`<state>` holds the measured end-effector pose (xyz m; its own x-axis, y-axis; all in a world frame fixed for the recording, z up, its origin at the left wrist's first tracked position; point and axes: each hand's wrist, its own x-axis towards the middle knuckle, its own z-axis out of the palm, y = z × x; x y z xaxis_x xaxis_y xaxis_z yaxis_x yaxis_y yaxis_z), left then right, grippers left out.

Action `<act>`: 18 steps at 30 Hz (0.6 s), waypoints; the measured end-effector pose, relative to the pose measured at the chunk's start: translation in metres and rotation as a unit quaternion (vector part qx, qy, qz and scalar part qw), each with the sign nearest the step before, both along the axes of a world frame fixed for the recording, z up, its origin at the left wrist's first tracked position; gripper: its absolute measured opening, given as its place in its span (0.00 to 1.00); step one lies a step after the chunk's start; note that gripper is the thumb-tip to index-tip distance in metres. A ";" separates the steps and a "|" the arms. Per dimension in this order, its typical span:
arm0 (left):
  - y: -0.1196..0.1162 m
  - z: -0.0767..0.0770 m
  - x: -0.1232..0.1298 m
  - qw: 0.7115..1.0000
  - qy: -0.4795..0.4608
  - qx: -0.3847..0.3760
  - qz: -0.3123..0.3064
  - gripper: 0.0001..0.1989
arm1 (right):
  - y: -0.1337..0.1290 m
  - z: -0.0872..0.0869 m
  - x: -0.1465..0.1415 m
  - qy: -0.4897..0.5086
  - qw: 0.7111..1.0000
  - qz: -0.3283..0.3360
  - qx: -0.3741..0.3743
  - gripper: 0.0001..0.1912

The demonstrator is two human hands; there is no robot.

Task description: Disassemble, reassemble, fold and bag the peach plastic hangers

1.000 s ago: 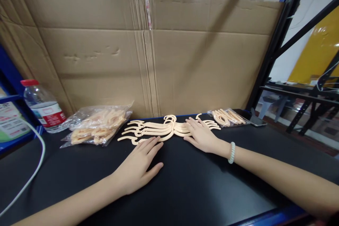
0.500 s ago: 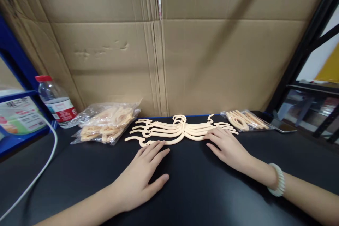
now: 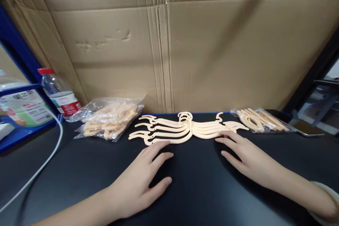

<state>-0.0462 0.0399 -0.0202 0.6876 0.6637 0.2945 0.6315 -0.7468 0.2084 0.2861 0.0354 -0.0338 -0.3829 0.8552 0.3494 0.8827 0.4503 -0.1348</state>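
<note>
Several cream-coloured hangers (image 3: 173, 136) lie overlapped in a flat row on the black table, their hooks bunched at the top middle. My left hand (image 3: 143, 176) is at the front left edge of the hangers, fingers apart, its fingertips at the lowest hanger's left arm. At their right side, my right hand (image 3: 246, 155) has its fingers spread, with the index fingertip by the right arms. Neither hand holds anything. Whether the fingertips press on the hangers is hard to tell.
Bagged hangers (image 3: 108, 120) lie on the left, near a red-capped bottle (image 3: 62, 95) and a white cable (image 3: 50, 159). Another bag (image 3: 261, 120) and a flat tray-like object (image 3: 308, 129) sit on the right. A cardboard wall (image 3: 119, 53) stands behind.
The view has tilted down and shifted slightly. My right hand has drawn back a little from the hangers, and the hangers' right ends lie closer together. My left hand remains nearly in place.
</note>
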 end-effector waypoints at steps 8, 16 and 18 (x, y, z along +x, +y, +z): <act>0.000 0.005 -0.001 0.999 0.039 -0.032 0.003 0.20 | -0.007 0.003 -0.010 0.010 0.998 0.043 -0.035 0.18; 0.002 -0.001 -0.003 0.999 0.034 -0.017 0.018 0.20 | -0.009 0.014 -0.008 -0.015 0.994 0.089 -0.064 0.20; 0.003 0.000 -0.003 0.999 0.038 -0.020 0.013 0.20 | -0.009 0.015 -0.008 -0.021 0.994 0.090 -0.061 0.20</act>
<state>-0.0495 0.0425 -0.0207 0.6899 0.6911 0.2153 0.6650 -0.7226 0.1887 0.2785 0.0263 -0.0190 -0.5457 0.8063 0.2284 0.7951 0.5842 -0.1627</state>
